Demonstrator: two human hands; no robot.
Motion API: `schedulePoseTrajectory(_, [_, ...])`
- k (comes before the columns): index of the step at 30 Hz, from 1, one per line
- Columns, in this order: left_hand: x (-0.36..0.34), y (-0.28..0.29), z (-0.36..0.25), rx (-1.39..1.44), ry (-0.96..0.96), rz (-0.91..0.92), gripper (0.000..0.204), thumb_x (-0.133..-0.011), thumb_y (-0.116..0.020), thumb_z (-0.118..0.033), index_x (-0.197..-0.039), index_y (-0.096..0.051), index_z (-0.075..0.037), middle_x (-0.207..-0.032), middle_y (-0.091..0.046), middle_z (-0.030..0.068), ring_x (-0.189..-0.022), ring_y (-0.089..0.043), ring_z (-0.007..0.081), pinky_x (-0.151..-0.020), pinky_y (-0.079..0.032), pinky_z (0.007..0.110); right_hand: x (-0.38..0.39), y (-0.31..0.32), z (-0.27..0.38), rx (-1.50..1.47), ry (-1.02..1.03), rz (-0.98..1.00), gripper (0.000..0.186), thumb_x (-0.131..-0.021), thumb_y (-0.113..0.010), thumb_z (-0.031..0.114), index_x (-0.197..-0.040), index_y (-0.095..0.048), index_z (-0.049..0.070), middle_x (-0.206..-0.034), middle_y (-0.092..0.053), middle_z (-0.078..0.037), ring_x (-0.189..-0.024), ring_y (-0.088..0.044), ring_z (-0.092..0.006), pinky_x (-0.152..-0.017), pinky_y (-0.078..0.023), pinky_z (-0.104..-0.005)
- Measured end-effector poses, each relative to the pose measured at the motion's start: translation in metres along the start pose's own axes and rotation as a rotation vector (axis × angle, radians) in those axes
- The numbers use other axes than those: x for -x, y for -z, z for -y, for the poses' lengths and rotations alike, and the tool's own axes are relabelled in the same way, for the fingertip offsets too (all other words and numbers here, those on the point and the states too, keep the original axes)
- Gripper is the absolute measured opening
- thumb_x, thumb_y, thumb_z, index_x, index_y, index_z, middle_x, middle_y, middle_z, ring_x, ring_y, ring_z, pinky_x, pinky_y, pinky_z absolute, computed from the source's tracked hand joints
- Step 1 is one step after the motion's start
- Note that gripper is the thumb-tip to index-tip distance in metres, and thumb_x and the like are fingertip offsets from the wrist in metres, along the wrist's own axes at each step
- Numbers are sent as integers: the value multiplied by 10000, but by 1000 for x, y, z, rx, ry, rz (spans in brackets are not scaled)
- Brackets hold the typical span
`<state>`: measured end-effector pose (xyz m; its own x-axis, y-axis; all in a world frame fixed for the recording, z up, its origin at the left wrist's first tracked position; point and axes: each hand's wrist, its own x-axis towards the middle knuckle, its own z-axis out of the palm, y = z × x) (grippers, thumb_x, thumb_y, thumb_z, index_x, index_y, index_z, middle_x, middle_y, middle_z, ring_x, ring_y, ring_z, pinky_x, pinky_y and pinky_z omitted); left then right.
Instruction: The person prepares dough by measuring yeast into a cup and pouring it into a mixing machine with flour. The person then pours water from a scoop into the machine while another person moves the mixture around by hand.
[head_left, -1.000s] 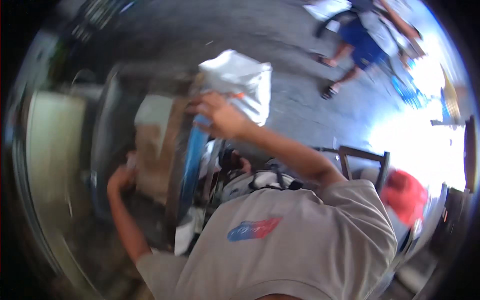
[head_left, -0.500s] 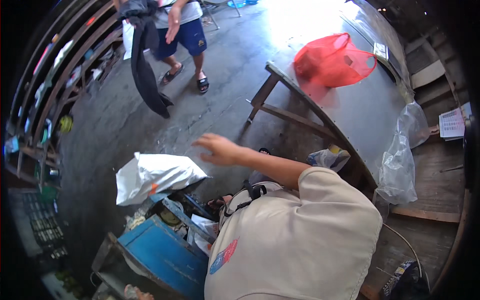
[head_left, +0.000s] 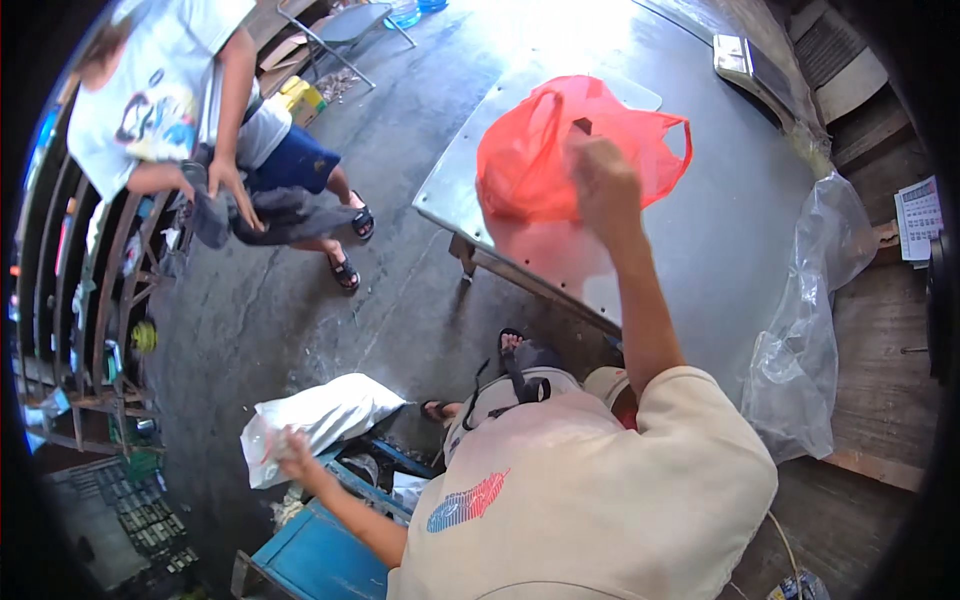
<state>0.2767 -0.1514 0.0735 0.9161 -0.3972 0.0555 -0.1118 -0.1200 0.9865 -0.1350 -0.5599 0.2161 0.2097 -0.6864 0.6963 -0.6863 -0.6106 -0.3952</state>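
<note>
Red plastic bag (head_left: pixel 530 165) before them, the fingers of my right hand (head_left: pixel 607 180) curled inward above a metal-topped table (head_left: pixel 710 290), though I could not tell whether they gripped the bag lying there. Lower down, my left hand (head_left: pixel 293 456) blurred in front of a white sack (head_left: pixel 335 408) near a blue panel (head_left: pixel 325 555), its finger spread and any hold unclear. Across the floor (head_left: pixel 230 320), a co-worker (head_left: pixel 165 115) held dark cloth (head_left: pixel 290 215).
</note>
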Motion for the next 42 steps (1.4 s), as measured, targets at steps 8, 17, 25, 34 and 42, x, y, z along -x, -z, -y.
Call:
schedulePoseTrajectory(8, [57, -207, -79, 250, 94, 555, 637, -772, -728, -316, -1251, -401, -54, -1135, -544, 121, -948, -568, 183, -796, -458, 277, 19, -39, 3, -130, 250, 384, 154, -640, -629, 91, -786, -624, 42, -909, -564, -116, -959, -545, -303, -788, -443, -418])
schedulePoseTrajectory(17, [65, -243, -100, 144, 86, 685, 643, -771, -715, -381, -1209, -432, -6, -1110, -563, 124, -924, -581, 173, -822, -462, 307, -19, -40, -36, -77, -330, 580, 188, -773, -561, 164, -829, -618, -6, -820, -628, -181, -794, -620, -312, -752, -461, -418])
schedulePoseTrajectory(25, [90, -241, -85, 153, 100, 723, 574, -816, -672, -351, -1201, -441, 7, -1101, -561, 131, -903, -589, 186, -836, -460, 325, -2, -76, -41, -330, -223, 420, 200, -776, -546, 182, -822, -615, 0, -733, -622, -187, -730, -617, -337, -682, -472, -398])
schedulePoseTrajectory(34, [95, -242, -75, 147, 142, 674, 541, -824, -668, -317, -1198, -445, 3, -1096, -561, 129, -897, -589, 185, -823, -463, 314, -9, -5, -43, 81, -185, -30, 414, -756, -628, 177, -1137, -522, 56, -1123, -535, -125, -1022, -521, -302, -843, -444, -395])
schedulePoseTrajectory(42, [96, -256, -77, 116, 178, 741, 505, -834, -653, -259, -1216, -439, -6, -1105, -559, 120, -913, -582, 178, -813, -468, 301, -1, 5, -68, -18, -360, 128, 263, -798, -583, 134, -1030, -564, 13, -977, -587, -158, -878, -576, -303, -773, -447, -391])
